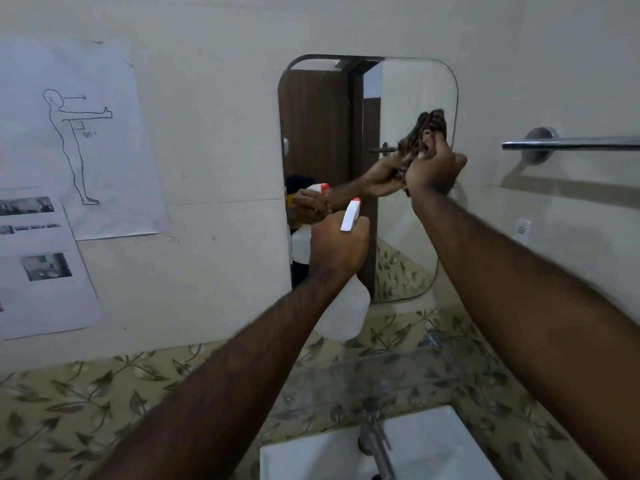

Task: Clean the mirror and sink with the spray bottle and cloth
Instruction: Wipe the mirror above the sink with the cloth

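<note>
A counter tiled with a leaf pattern (104, 393) runs along the wall. A white sink (450, 445) sits on it at near right, with a metal tap (375, 441).

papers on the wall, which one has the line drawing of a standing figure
The upper, larger sheet: it shows an outlined figure with an arm held straight out and a 90 degree mark. The lower sheet, partly overlapping it, carries small greyscale photos instead.

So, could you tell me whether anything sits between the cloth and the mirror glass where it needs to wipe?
Nothing visible does. The right hand holds the dark cloth bunched up at the mirror, near its right edge. The left hand holds the spray bottle lower down, clear of that patch.
</note>
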